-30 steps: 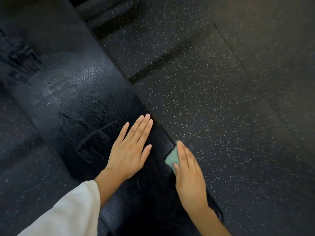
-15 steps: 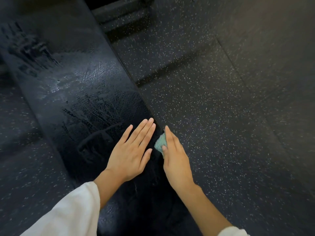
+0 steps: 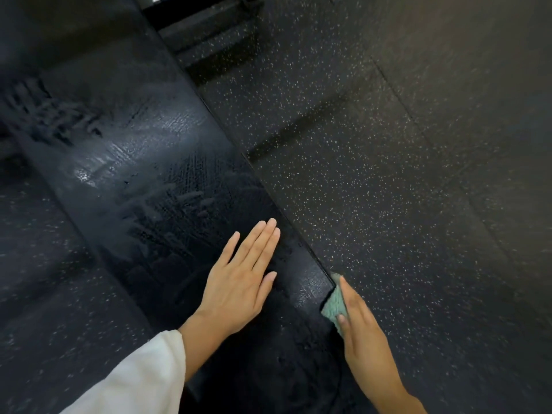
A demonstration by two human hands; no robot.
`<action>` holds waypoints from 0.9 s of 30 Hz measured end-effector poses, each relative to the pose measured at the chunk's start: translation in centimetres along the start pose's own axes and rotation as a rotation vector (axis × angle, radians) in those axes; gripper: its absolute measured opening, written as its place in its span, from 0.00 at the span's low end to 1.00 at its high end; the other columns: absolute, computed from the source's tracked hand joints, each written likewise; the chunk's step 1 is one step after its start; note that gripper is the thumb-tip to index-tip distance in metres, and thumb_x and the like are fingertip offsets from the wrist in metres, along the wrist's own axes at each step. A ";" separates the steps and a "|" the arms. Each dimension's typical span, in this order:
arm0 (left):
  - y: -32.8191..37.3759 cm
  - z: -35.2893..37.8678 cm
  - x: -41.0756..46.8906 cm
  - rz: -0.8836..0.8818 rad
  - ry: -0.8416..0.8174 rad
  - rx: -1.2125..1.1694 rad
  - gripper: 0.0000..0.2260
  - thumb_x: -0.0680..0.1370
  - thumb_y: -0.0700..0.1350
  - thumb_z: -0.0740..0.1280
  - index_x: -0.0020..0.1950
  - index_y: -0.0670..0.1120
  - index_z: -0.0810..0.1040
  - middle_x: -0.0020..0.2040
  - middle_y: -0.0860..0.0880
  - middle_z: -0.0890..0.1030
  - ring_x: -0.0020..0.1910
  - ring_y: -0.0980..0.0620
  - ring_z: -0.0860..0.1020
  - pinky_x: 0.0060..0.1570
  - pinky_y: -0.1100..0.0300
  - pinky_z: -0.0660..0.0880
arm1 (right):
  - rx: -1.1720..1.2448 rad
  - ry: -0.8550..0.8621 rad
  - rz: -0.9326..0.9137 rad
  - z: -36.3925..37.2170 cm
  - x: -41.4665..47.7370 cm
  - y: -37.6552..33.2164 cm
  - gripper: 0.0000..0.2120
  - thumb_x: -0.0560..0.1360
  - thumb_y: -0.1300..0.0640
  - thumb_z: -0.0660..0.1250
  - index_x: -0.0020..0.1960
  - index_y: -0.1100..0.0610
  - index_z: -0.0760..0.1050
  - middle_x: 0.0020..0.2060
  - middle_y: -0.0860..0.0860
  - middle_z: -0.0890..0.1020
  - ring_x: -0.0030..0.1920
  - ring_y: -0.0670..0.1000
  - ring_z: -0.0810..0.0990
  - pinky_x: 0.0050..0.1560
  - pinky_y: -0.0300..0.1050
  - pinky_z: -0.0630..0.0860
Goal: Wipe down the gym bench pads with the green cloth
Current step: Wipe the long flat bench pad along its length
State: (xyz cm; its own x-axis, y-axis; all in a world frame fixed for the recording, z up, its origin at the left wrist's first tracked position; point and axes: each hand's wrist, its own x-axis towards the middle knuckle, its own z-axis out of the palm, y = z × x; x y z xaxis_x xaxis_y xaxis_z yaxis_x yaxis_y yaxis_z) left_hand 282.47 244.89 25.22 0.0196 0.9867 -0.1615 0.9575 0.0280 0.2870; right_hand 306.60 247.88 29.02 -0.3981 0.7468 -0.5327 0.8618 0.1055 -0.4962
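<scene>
Your right grip has slid back toward you along the right edge. Its thumb and fingers pinch the green cloth against that edge. Your left grip lies flat and open on the bench pad. Wet streaks cover the top, so I think the sides are left. The floor beside it gives you room.

One head-worn camera looks steeply down, close over the bench pad, with speckled floor alongside.
</scene>
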 end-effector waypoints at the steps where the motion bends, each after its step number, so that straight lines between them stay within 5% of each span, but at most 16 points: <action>1: -0.7 -0.2 0.1 0.001 0.004 0.007 0.27 0.83 0.53 0.48 0.80 0.42 0.53 0.80 0.47 0.52 0.79 0.50 0.52 0.74 0.48 0.55 | -0.006 0.008 0.007 0.1 0.1 -0.2 0.26 0.80 0.46 0.46 0.74 0.31 0.41 0.72 0.26 0.53 0.70 0.28 0.55 0.66 0.26 0.58; 6: -4.7 -1.7 0.9 -0.074 0.028 0.025 0.27 0.82 0.52 0.49 0.79 0.41 0.53 0.80 0.46 0.52 0.79 0.49 0.51 0.75 0.45 0.53 | -0.030 0.064 0.014 0.8 2.3 -2.4 0.25 0.81 0.46 0.44 0.78 0.40 0.46 0.74 0.37 0.59 0.73 0.41 0.61 0.70 0.42 0.65; 14: -11.7 -3.8 3.2 -0.108 0.035 0.083 0.28 0.82 0.53 0.48 0.80 0.42 0.53 0.80 0.46 0.53 0.79 0.49 0.51 0.76 0.45 0.51 | -0.013 0.115 -0.119 1.1 9.6 -8.3 0.26 0.81 0.43 0.42 0.78 0.45 0.49 0.73 0.45 0.64 0.71 0.48 0.66 0.67 0.47 0.69; 18: -11.8 -3.8 3.2 -0.090 0.050 0.081 0.28 0.82 0.53 0.48 0.80 0.43 0.53 0.80 0.46 0.52 0.79 0.49 0.50 0.76 0.46 0.51 | -0.010 0.089 -0.150 0.8 14.6 -12.5 0.25 0.83 0.53 0.49 0.79 0.51 0.49 0.75 0.48 0.62 0.72 0.50 0.65 0.68 0.45 0.66; 24: -11.9 -3.9 3.3 -0.090 0.057 0.050 0.28 0.82 0.52 0.49 0.80 0.43 0.52 0.80 0.47 0.52 0.79 0.50 0.50 0.76 0.46 0.52 | 0.019 0.082 -0.150 0.6 13.5 -12.0 0.26 0.82 0.51 0.48 0.79 0.46 0.47 0.76 0.42 0.59 0.73 0.44 0.62 0.68 0.44 0.67; 27: -11.9 -4.0 3.3 -0.091 0.051 0.048 0.28 0.82 0.52 0.49 0.80 0.43 0.52 0.80 0.47 0.52 0.79 0.50 0.50 0.76 0.46 0.52 | 0.017 0.090 -0.161 0.4 10.2 -9.4 0.26 0.81 0.47 0.45 0.78 0.42 0.46 0.74 0.30 0.55 0.71 0.35 0.59 0.67 0.39 0.67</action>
State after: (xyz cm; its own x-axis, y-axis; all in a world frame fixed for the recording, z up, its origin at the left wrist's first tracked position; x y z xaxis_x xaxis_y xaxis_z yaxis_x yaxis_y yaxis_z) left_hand 270.04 248.42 25.05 -0.0816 0.9873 -0.1362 0.9674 0.1113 0.2274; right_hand 294.31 254.19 27.97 -0.4998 0.7770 -0.3827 0.7838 0.2178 -0.5815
